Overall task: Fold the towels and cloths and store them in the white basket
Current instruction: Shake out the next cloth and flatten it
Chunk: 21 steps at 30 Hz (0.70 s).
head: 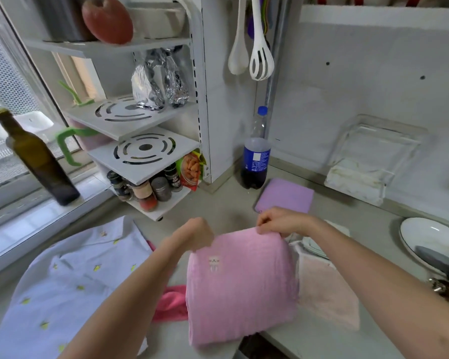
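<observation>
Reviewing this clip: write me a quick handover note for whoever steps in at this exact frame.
Left hand and right hand each pinch the top edge of the pink towel, held up mid-fold.
Purple cloth lies folded by the cola bottle.
Pale pink cloth, hot pink cloth and white shirt lie unfolded on the counter.
White basket is not in view; nothing stored yet.

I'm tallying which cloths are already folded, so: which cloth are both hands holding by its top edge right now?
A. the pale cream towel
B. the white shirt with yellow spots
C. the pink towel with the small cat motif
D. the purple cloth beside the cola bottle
C: the left hand and right hand both pinch the upper edge of the pink towel, lifting it above the counter.
</observation>
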Available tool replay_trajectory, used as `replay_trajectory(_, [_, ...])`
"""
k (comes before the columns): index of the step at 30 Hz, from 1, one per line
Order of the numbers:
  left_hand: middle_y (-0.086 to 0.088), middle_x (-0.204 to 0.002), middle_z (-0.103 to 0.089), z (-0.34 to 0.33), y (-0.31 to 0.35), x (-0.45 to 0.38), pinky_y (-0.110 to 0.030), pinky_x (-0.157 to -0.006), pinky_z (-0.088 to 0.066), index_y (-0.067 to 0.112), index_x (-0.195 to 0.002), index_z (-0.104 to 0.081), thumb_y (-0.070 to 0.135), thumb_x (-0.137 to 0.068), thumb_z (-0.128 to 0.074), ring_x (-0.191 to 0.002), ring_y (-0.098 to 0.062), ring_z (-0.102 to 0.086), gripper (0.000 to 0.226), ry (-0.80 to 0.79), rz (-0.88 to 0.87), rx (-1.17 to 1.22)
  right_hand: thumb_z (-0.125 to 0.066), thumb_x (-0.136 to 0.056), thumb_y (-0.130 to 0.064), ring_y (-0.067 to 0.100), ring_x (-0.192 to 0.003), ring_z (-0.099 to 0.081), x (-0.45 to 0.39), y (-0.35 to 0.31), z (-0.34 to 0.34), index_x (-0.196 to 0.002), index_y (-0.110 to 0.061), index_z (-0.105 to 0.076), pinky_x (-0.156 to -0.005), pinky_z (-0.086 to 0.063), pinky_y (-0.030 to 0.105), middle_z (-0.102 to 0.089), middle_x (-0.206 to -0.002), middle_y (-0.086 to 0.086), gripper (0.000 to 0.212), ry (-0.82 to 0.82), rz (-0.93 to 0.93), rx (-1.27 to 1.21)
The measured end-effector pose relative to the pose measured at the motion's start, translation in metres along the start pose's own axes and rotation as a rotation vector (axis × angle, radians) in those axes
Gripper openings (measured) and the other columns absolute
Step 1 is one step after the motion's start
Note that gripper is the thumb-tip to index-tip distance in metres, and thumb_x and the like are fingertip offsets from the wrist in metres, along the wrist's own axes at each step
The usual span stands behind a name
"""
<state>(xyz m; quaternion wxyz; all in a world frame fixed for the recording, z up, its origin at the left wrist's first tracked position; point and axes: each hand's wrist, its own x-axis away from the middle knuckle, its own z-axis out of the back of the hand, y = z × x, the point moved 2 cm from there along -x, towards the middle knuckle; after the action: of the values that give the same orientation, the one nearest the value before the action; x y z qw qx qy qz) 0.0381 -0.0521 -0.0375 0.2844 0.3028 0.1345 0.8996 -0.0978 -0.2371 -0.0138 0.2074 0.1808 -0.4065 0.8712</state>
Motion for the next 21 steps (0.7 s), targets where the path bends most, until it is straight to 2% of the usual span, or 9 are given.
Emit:
replay_trajectory(1, [-0.01, -0.084, -0.061, -0.004, -0.002, -0.004, -0.027, -0.07, -0.052, 0.01, -0.08, -0.061, 0.009, -0.087, -0.05, -0.073, -0.024, -0.058, 0.013, 0.013, -0.006, -0.035, -0.062, -0.086, -0.02, 0.009, -0.07, -0.051, -0.009, 0.005, -0.003, -0.079, -0.02, -0.062, -0.056, -0.039, 0.018, -0.057, -0.076, -0.006, 0.007, 0.043, 0.022, 0.1])
replay_trajectory(3, [-0.018, -0.092, -0.066, -0.02, -0.01, -0.02, -0.032, -0.073, -0.051, -0.001, -0.085, -0.065, 0.005, -0.082, -0.046, -0.084, -0.032, -0.063, 0.02, 0.027, -0.044, -0.108, -0.064, -0.083, -0.017, 0.012, -0.074, -0.054, -0.031, 0.016, -0.01, -0.071, -0.021, -0.058, -0.06, -0.04, 0.019, -0.059, -0.076, -0.005, 0.014, 0.126, 0.045, 0.241])
replay_trajectory(6, [-0.021, -0.105, -0.062, -0.046, -0.021, -0.041, -0.035, -0.082, -0.045, -0.004, -0.093, -0.063, 0.006, -0.08, -0.048, -0.104, -0.035, -0.058, 0.022, 0.082, -0.053, -0.168, -0.066, -0.082, -0.011, 0.016, -0.068, -0.053, -0.065, 0.031, -0.022, -0.06, -0.022, -0.044, -0.054, -0.037, 0.023, -0.053, -0.065, -0.004, 0.033, 0.221, 0.031, 0.233])
replay_trajectory(9, [-0.018, -0.109, -0.055, -0.066, -0.026, -0.058, -0.037, -0.084, -0.044, -0.001, -0.095, -0.06, 0.007, -0.083, -0.045, -0.103, -0.035, -0.056, 0.021, 0.157, -0.017, -0.192, -0.065, -0.082, -0.008, 0.019, -0.069, -0.053, -0.098, 0.045, -0.031, -0.061, -0.021, -0.041, -0.057, -0.035, 0.027, -0.055, -0.07, 0.002, 0.034, 0.303, 0.026, 0.205])
replay_trajectory(14, [-0.012, -0.113, -0.05, -0.08, -0.027, -0.082, -0.036, -0.078, -0.044, 0.005, -0.104, -0.057, 0.011, -0.09, -0.046, -0.1, -0.031, -0.053, 0.019, 0.267, 0.09, -0.171, -0.059, -0.087, -0.009, 0.022, -0.072, -0.053, -0.141, 0.06, -0.036, -0.077, -0.013, -0.048, -0.062, -0.04, 0.032, -0.055, -0.076, 0.004, 0.016, 0.382, 0.023, 0.221])
replay_trajectory(18, [-0.012, -0.117, -0.045, -0.083, -0.032, -0.1, -0.035, -0.091, -0.041, 0.006, -0.112, -0.056, 0.007, -0.086, -0.048, -0.108, -0.029, -0.046, 0.027, 0.307, 0.09, -0.144, -0.058, -0.089, -0.007, 0.023, -0.075, -0.055, -0.162, 0.067, -0.04, -0.084, -0.009, -0.051, -0.062, -0.041, 0.031, -0.056, -0.09, 0.006, 0.009, 0.417, 0.094, 0.172])
replay_trajectory(19, [-0.013, -0.123, -0.042, -0.083, -0.033, -0.103, -0.035, -0.097, -0.038, 0.005, -0.116, -0.055, 0.007, -0.087, -0.048, -0.116, -0.03, -0.043, 0.03, 0.319, 0.081, -0.147, -0.056, -0.09, -0.008, 0.024, -0.08, -0.056, -0.165, 0.068, -0.042, -0.091, -0.007, -0.054, -0.066, -0.044, 0.033, -0.056, -0.097, 0.008, 0.003, 0.429, 0.118, 0.188])
replay_trajectory(21, [-0.017, -0.143, -0.032, -0.088, -0.036, -0.105, -0.036, -0.112, -0.024, 0.002, -0.129, -0.049, 0.009, -0.09, -0.048, -0.137, -0.034, -0.024, 0.04, 0.358, 0.039, -0.193, -0.05, -0.092, -0.012, 0.029, -0.093, -0.057, -0.167, 0.071, -0.053, -0.106, -0.004, -0.055, -0.075, -0.047, 0.038, -0.056, -0.108, 0.013, 0.017, 0.516, 0.186, 0.288])
